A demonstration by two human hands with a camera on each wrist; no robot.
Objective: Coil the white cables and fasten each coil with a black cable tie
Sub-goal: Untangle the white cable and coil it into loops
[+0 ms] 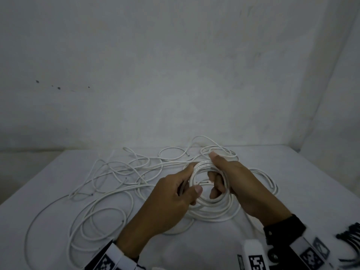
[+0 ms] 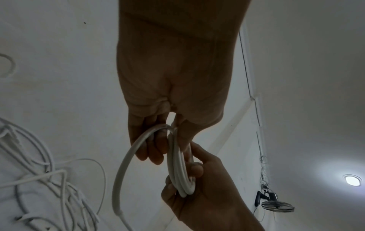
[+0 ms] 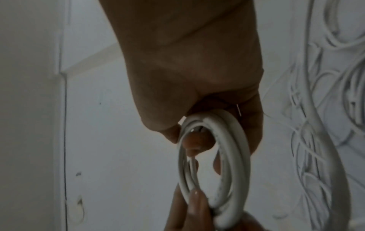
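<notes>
Both hands — left hand (image 1: 171, 199) and right hand (image 1: 239, 180) — curl around one small coil (image 1: 206, 201), untied; loose white cables (image 1: 116, 172) sprawl toward the table's (image 1: 311, 182) far-left edge — no tie visible.

You face white wall (image 1: 175, 75), few dark specks at left. White tabletop (image 1: 302, 182) below. Left wrist view: lit ceiling lamp (image 2: 353, 180), dark fan-like fixture (image 2: 277, 207), possibly wall fan.

We see dim, grey, grainy pictures. A ceiling lamp (image 2: 353, 180) glares in the left wrist view. The right wrist view is soft with blur; straight lines bow toward wide-angle edges.
</notes>
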